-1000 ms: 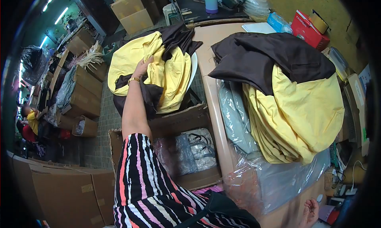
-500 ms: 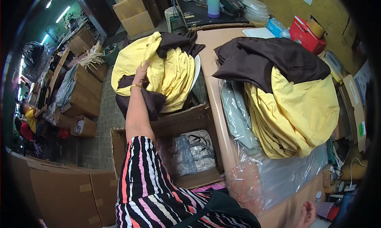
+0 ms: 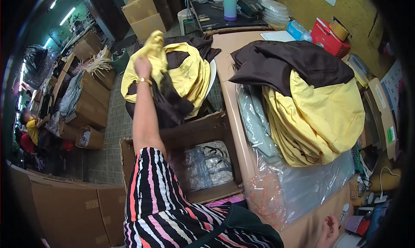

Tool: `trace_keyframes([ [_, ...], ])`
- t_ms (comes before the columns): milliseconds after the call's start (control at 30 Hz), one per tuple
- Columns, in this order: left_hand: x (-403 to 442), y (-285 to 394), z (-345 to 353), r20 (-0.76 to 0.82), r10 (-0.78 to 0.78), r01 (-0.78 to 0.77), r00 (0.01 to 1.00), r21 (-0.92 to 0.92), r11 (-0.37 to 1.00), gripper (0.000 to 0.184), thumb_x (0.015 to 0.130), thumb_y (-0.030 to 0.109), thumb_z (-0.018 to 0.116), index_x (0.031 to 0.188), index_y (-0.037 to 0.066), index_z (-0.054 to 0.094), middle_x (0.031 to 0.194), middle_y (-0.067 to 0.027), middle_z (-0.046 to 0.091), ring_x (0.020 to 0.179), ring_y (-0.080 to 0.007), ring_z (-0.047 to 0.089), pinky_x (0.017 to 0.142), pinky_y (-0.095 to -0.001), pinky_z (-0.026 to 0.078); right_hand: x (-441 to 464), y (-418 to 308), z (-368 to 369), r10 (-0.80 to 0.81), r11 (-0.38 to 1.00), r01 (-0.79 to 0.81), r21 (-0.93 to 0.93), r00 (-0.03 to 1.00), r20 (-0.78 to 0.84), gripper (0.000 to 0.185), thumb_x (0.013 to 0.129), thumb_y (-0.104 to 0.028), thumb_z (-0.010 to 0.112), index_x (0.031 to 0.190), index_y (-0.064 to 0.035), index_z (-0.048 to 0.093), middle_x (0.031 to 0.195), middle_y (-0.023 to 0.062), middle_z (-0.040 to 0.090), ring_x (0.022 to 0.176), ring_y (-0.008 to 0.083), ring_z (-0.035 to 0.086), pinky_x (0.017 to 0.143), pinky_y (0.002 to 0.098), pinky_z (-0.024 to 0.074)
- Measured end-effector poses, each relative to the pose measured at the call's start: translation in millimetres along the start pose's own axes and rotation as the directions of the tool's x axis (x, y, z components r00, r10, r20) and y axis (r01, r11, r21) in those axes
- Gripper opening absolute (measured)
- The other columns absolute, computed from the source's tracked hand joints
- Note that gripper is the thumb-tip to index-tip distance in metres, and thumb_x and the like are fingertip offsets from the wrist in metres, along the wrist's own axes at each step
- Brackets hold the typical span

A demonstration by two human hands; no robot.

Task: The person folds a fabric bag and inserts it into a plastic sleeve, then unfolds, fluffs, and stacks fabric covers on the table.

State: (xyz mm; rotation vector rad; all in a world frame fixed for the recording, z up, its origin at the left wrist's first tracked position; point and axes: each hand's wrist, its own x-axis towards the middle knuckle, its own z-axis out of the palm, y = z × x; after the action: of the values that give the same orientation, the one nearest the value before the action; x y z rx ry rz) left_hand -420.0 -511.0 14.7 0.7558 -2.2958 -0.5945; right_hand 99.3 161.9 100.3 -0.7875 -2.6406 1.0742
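Observation:
My left hand (image 3: 142,68), with a watch on the wrist, is closed on a yellow and dark brown cloth piece (image 3: 155,53). The piece hangs partly lifted above a pile of similar yellow and brown cloth (image 3: 199,73), its dark end drooping toward me. Lower right, near the table edge, my right hand (image 3: 329,230) rests with loosely curled fingers and nothing visible in it. Ahead of that hand, a tall stack of yellow and brown cloth pieces (image 3: 328,114) lies on clear plastic bags (image 3: 311,192).
An open cardboard box (image 3: 177,138) with plastic-wrapped contents stands below my left arm. The tan table (image 3: 229,92) runs along its right. Farther back are a blue bottle (image 3: 230,6) and a red box (image 3: 327,37). A person (image 3: 31,127) sits far left, beyond cartons (image 3: 88,96).
My left hand has moved slightly left and up, pulling the cloth piece up from the pile. Its dark part now swings across the front. The right hand stays low by the table edge.

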Motion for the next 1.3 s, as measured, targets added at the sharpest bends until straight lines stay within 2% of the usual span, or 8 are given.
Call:
trace_keyframes([
  [233, -47, 158, -229, -0.08, 0.68, -0.571, 0.729, -0.62, 0.539, 0.023, 0.095, 0.009, 0.057, 0.115, 0.002, 0.067, 0.103, -0.0039, 0.069, 0.091, -0.0103, 0.061, 0.081, -0.0259, 0.049, 23, 5, 19, -0.323, 0.945, 0.297, 0.14, 0.918, 0.232, 0.039, 0.077, 0.0, 0.056, 0.115, 0.0069, 0.059, 0.107, 0.0153, 0.063, 0.1, 0.0218, 0.059, 0.092, 0.0334, 0.0445],
  [400, -103, 280, -325, -0.305, 0.9, -0.68, 0.312, -0.733, -0.013, 0.021, 0.091, 0.011, 0.06, 0.109, 0.002, 0.067, 0.098, -0.0039, 0.068, 0.09, -0.0149, 0.063, 0.08, -0.0295, 0.05, 51, -62, 72, -0.512, 0.651, 0.212, 0.729, 0.832, 0.215, 0.069, 0.084, -0.038, 0.068, 0.135, 0.0024, 0.046, 0.128, 0.0132, 0.055, 0.114, 0.0236, 0.056, 0.098, 0.0344, 0.0431],
  [500, -199, 332, -354, -0.409, 0.908, -0.549, -0.094, -0.74, -0.39, 0.021, 0.085, 0.009, 0.061, 0.105, 0.005, 0.066, 0.095, -0.0051, 0.066, 0.087, -0.0188, 0.062, 0.077, -0.0324, 0.05, 42, -83, 50, -0.481, 0.536, 0.23, 0.812, 0.874, 0.07, 0.105, 0.075, -0.082, 0.049, 0.147, -0.007, 0.029, 0.143, 0.0167, 0.042, 0.119, 0.0286, 0.054, 0.093, 0.0374, 0.0458],
  [633, -369, 353, -345, -0.53, 0.704, -0.064, -0.472, -0.776, -0.627, 0.024, 0.076, 0.006, 0.063, 0.1, 0.009, 0.066, 0.09, -0.0067, 0.064, 0.084, -0.0241, 0.061, 0.074, -0.0362, 0.05, -59, 6, 1, -0.351, -0.059, 0.185, 0.981, 0.916, -0.194, 0.107, 0.079, -0.083, 0.038, 0.151, -0.0053, 0.02, 0.146, 0.0188, 0.038, 0.122, 0.0321, 0.052, 0.093, 0.0421, 0.0464],
  [833, -586, 266, -229, -0.451, 0.484, 0.045, -0.75, -0.765, -0.642, 0.02, 0.073, 0.007, 0.059, 0.092, 0.011, 0.066, 0.089, -0.0061, 0.06, 0.078, -0.0262, 0.059, 0.074, -0.0352, 0.05, -117, 155, 14, -0.01, -0.143, 0.106, 0.984, 0.994, -0.109, 0.093, 0.082, -0.067, 0.052, 0.147, -0.0048, 0.029, 0.145, 0.0157, 0.041, 0.13, 0.0285, 0.045, 0.106, 0.0416, 0.0403],
  [933, -642, 192, -182, -0.451, 0.474, 0.096, -0.756, -0.793, -0.601, 0.014, 0.079, 0.014, 0.058, 0.091, 0.013, 0.065, 0.089, -0.003, 0.057, 0.086, -0.0222, 0.057, 0.075, -0.0336, 0.051, -126, 191, 59, 0.189, 0.603, 0.055, 0.796, 0.959, -0.21, 0.07, 0.083, -0.023, 0.074, 0.141, -0.0075, 0.038, 0.137, 0.0142, 0.047, 0.118, 0.0216, 0.053, 0.096, 0.0311, 0.0444],
  [1033, -641, 171, -191, -0.427, 0.507, 0.042, -0.749, -0.794, -0.606, 0.014, 0.079, 0.014, 0.059, 0.092, 0.013, 0.065, 0.086, -0.0026, 0.055, 0.083, -0.0218, 0.056, 0.072, -0.0312, 0.051, -135, 159, 74, 0.363, 0.806, -0.12, 0.579, 0.873, -0.325, 0.06, 0.078, 0.007, 0.065, 0.134, -0.0073, 0.047, 0.129, 0.0091, 0.05, 0.114, 0.0193, 0.053, 0.098, 0.0306, 0.0436],
  [1300, -604, 140, -204, 0.109, 0.876, -0.564, -0.469, -0.801, -0.202, 0.072, 0.063, 0.011, 0.073, 0.132, 0.016, 0.052, 0.141, -0.012, 0.045, 0.132, -0.0413, 0.034, 0.107, -0.0566, 0.027, -140, 141, 6, 0.234, 0.768, 0.012, 0.64, 0.926, -0.298, 0.057, 0.073, 0.009, 0.048, 0.127, -0.0038, 0.059, 0.127, 0.0115, 0.059, 0.115, 0.0155, 0.054, 0.098, 0.0264, 0.0402],
])
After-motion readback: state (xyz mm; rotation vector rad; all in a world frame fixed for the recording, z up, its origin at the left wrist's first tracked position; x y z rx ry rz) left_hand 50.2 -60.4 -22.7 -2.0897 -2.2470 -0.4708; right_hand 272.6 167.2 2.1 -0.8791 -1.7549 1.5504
